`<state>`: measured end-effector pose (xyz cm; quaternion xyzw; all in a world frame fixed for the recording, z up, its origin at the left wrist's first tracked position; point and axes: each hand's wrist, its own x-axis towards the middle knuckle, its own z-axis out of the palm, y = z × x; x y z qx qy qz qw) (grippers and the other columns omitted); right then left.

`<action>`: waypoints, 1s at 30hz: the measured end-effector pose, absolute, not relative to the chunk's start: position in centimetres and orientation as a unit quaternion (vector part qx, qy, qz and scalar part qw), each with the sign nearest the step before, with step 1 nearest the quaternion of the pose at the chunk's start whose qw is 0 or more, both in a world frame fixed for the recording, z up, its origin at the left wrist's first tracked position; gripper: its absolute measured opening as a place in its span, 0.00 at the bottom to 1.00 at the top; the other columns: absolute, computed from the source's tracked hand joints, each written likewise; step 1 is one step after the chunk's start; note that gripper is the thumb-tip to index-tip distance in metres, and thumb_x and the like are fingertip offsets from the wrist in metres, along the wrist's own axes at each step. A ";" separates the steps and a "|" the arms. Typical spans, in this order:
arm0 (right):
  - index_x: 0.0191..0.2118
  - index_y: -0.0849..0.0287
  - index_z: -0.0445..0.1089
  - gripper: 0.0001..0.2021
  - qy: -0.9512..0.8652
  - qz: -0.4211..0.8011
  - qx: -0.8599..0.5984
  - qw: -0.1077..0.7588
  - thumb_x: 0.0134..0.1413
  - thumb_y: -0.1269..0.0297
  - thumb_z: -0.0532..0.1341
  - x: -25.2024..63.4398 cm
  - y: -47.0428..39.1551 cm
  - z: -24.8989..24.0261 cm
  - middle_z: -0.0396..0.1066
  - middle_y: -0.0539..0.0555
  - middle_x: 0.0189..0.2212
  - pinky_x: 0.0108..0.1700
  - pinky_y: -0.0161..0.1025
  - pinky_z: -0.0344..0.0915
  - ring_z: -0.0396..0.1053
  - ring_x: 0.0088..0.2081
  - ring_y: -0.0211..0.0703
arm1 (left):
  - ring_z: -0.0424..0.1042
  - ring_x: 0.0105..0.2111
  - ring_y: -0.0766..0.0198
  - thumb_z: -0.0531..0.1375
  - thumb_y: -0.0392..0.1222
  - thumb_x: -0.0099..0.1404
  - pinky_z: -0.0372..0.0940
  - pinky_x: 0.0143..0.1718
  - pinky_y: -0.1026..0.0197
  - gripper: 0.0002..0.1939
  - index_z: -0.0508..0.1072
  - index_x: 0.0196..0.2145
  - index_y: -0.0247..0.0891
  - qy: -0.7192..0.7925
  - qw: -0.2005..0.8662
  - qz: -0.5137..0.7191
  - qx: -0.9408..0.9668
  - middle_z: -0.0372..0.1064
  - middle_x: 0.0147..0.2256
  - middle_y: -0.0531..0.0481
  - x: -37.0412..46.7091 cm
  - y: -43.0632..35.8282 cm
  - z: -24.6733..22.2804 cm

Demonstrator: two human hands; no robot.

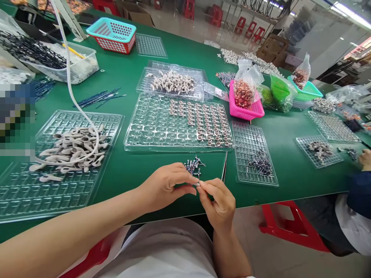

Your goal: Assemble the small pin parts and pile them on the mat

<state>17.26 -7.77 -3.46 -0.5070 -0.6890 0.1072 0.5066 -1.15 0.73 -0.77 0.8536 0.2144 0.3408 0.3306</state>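
Observation:
My left hand (171, 183) and my right hand (218, 200) meet over the table's near edge, thumbs and forefingers closed around a small pale part (198, 184). Fingers cover most of it, so its exact kind is hidden. Just beyond the fingertips lies a small heap of dark electronic pieces with short leads (194, 164). Tweezers (224, 166) rest to the right of this heap. Behind it, a clear compartment tray (156, 123) holds rows of pale earbud-like shells (213, 121) in its right part.
A left tray (113, 123) carries loose pale stemmed shells (78, 148), crossed by a white cable (71, 85). Another shell pile (174, 82) sits behind. Rightward are a tray of dark pieces (261, 164), a pink basket (246, 112) and a co-worker's hand (364, 158).

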 end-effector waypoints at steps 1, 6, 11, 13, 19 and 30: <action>0.45 0.53 0.72 0.12 -0.689 0.107 -0.509 0.505 0.58 0.76 0.63 17.2 -7.8 -3.4 0.76 0.52 0.33 0.33 0.40 0.68 0.71 0.31 0.39 | 0.72 0.31 0.64 0.62 0.41 0.69 0.68 0.34 0.62 0.06 0.78 0.41 0.39 0.217 0.331 0.339 0.854 0.79 0.31 0.50 -1.2 0.7 -0.8; 0.38 0.55 0.70 0.04 -0.666 0.144 -0.545 0.489 0.60 0.72 0.61 17.1 -8.0 -3.3 0.72 0.49 0.28 0.32 0.36 0.65 0.68 0.29 0.37 | 0.74 0.33 0.63 0.63 0.43 0.68 0.69 0.35 0.63 0.11 0.76 0.46 0.38 0.243 0.366 0.311 0.843 0.78 0.33 0.49 -1.2 0.3 -0.6; 0.31 0.56 0.67 0.07 -0.614 0.166 -0.604 0.481 0.62 0.68 0.58 17.2 -8.2 -3.2 0.67 0.47 0.24 0.29 0.33 0.61 0.64 0.25 0.35 | 0.76 0.34 0.63 0.65 0.42 0.65 0.70 0.35 0.64 0.12 0.75 0.45 0.39 0.312 0.368 0.275 0.832 0.78 0.34 0.50 -1.1 0.0 0.0; 0.31 0.57 0.67 0.07 -0.612 0.157 -0.607 0.482 0.62 0.68 0.57 17.2 -8.1 -3.2 0.67 0.46 0.24 0.29 0.33 0.61 0.64 0.25 0.35 | 0.76 0.33 0.63 0.64 0.40 0.65 0.68 0.33 0.65 0.07 0.76 0.41 0.39 0.324 0.351 0.280 0.833 0.77 0.32 0.51 -1.1 0.0 0.1; 0.30 0.57 0.68 0.09 -0.623 0.143 -0.612 0.466 0.62 0.66 0.57 17.1 -7.8 -3.1 0.67 0.46 0.23 0.29 0.32 0.62 0.65 0.25 0.35 | 0.72 0.30 0.63 0.57 0.35 0.68 0.65 0.31 0.63 0.07 0.76 0.38 0.37 0.289 0.256 0.308 0.869 0.77 0.30 0.50 -1.1 -0.1 -0.1; 0.37 0.54 0.76 0.09 -0.669 0.119 -0.574 0.457 0.60 0.56 0.61 18.5 -7.4 -4.0 0.78 0.51 0.29 0.27 0.33 0.72 0.75 0.24 0.41 | 0.72 0.32 0.59 0.55 0.36 0.66 0.67 0.32 0.59 0.08 0.74 0.32 0.37 0.479 0.078 0.256 0.836 0.74 0.30 0.47 -8.1 1.3 4.9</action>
